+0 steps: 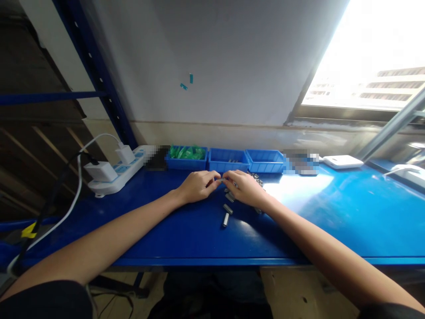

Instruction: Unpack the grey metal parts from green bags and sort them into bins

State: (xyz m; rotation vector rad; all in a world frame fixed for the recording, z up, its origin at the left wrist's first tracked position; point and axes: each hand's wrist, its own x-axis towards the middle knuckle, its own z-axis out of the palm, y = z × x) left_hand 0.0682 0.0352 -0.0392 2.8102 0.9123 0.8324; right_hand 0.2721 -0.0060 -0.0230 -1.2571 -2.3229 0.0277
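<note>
My left hand [199, 186] and my right hand [244, 188] meet over the middle of the blue table, fingertips almost touching. Both are closed in a pinch around a small grey metal piece [222, 179], mostly hidden by the fingers. Below them on the tabletop lie short metal cylinders: a shiny one [226, 219] nearest to me and a darker one [228, 208] just above it. Another metal cylinder [229, 196] rests beside my right palm. A pile of similar metal pieces [255, 177] is partly covered by my right hand.
Three blue bins stand along the wall: the left bin [186, 164] holds green plastic, the middle bin [229, 166] a few small pieces, beside the right bin [265, 165]. A power strip [114, 179] with plugged-in chargers lies left. A white box [343, 161] sits at the right back.
</note>
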